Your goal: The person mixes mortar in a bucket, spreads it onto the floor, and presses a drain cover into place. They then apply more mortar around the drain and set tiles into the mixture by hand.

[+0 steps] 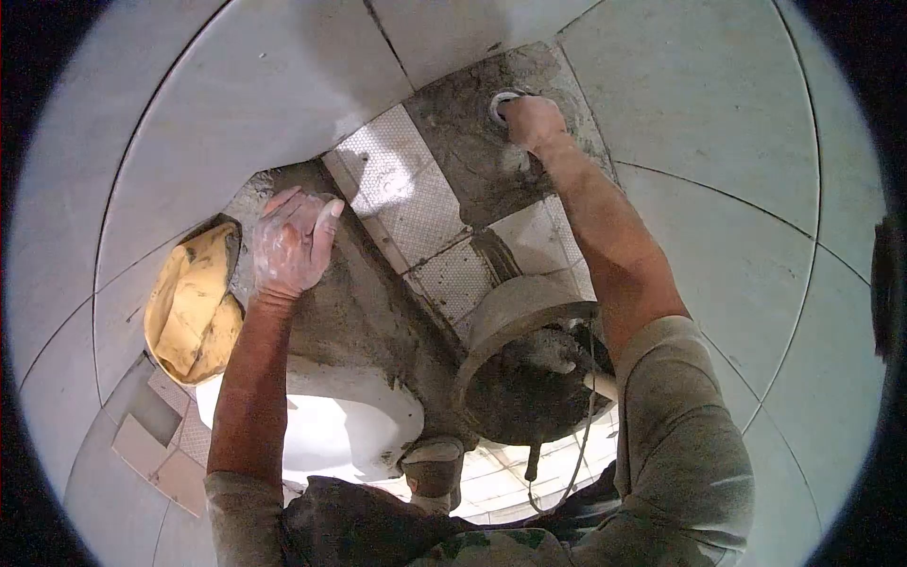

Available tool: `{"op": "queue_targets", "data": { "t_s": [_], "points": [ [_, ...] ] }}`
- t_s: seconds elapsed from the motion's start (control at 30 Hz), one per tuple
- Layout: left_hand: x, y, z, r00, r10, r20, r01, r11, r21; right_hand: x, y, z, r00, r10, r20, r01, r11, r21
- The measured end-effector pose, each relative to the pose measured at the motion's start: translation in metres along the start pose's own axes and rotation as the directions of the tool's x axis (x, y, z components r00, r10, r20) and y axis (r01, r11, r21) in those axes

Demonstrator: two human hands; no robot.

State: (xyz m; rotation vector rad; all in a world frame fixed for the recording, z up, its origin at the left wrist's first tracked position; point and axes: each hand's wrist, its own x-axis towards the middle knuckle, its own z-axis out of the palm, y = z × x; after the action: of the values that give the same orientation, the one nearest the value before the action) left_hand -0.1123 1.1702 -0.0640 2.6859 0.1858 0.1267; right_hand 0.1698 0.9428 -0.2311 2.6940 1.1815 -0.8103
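Note:
My right hand (536,123) is closed at a white ring (498,107) in the far corner of the floor, its fingers bent over or into the ring; the fingertips are hidden. Dark wet mortar (482,156) surrounds the ring. My left hand (293,241), coated in whitish dust, lies on a cement-grey ledge (331,321), with the thumb apart from the fingers and nothing in it. Just beside it sits a yellow, crumpled, dirt-smeared container or bag (194,307).
Small-patterned floor tiles (402,189) lie beside the mortar. A bucket (482,326) with grey material and a wire handle stands near my right arm. A white ceramic fixture (350,425) is below the ledge. Large wall tiles (699,104) enclose the space.

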Motion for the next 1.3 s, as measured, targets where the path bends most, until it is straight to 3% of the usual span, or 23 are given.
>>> {"op": "queue_targets", "data": {
  "t_s": [0.13,0.2,0.3,0.53,0.63,0.7,0.83,0.93,1.0,1.1,1.3],
  "points": [
    [0.001,0.004,-0.001,0.999,0.008,-0.031,-0.007,1.0,0.008,0.004,0.005,0.005,0.999,-0.011,-0.037,0.012,0.999,0.031],
    [0.001,0.002,-0.001,1.0,0.001,-0.011,-0.001,1.0,0.021,0.0,0.004,-0.002,0.987,-0.148,-0.065,0.142,0.986,-0.085],
    [0.001,0.003,-0.003,0.999,-0.045,0.029,0.045,0.999,-0.022,-0.003,0.001,-0.013,0.997,-0.067,-0.038,0.066,0.998,-0.022],
    [0.002,0.004,-0.003,1.0,-0.014,0.004,0.014,1.0,0.007,-0.002,0.008,-0.009,0.992,-0.115,-0.047,0.116,0.993,0.015],
    [0.003,0.005,-0.004,1.0,-0.009,0.012,0.01,1.0,-0.025,-0.014,0.003,-0.019,0.994,-0.077,-0.081,0.078,0.997,0.011],
    [0.002,0.004,-0.004,1.0,-0.02,0.009,0.021,0.999,-0.026,-0.026,-0.002,-0.032,0.99,-0.036,-0.136,0.055,0.989,0.134],
    [0.003,0.007,-0.003,0.998,0.011,-0.057,-0.014,0.999,-0.046,-0.028,0.001,-0.022,0.999,0.02,-0.049,-0.016,0.997,0.078],
    [0.002,0.008,-0.005,0.998,-0.013,-0.054,0.014,1.0,0.017,-0.037,-0.011,-0.031,0.991,-0.01,-0.13,0.03,0.988,0.154],
    [0.001,0.003,-0.003,1.0,-0.011,-0.005,0.01,0.999,-0.034,-0.04,-0.019,-0.033,0.984,0.147,-0.096,-0.13,0.977,0.168],
    [0.001,0.006,-0.004,1.0,-0.022,-0.02,0.022,1.0,-0.011,-0.039,-0.026,-0.034,0.977,0.201,-0.077,-0.169,0.937,0.304],
    [0.001,0.003,-0.003,1.0,-0.002,-0.024,0.001,0.999,-0.043,-0.022,-0.04,-0.023,0.975,0.207,-0.081,-0.169,0.927,0.336]
  ]
}}
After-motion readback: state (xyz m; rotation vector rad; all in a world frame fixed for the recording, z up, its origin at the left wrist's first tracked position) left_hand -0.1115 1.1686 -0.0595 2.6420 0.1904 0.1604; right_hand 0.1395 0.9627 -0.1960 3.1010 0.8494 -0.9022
